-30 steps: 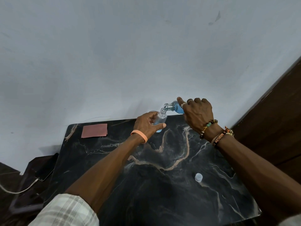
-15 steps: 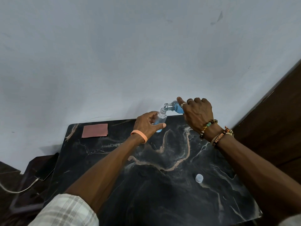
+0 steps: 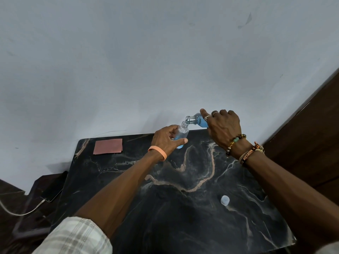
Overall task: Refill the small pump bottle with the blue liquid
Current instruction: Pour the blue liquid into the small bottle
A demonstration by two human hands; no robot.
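Almost nothing has moved since the earlier frames: both hands hold the same pouring pose at the table's [image 3: 183,208] far edge, centre of the frame. The left hand [image 3: 165,140] is wrapped around the small bottle [image 3: 181,135], thumb across its front, fingers behind; it stands upright with blue liquid low inside. The right hand [image 3: 222,128] grips the larger blue bottle [image 3: 199,121], tipped with its mouth just above the small bottle's neck. A clear cap [image 3: 225,200] sits lower right; a reddish card [image 3: 107,146] lies upper left on the table.
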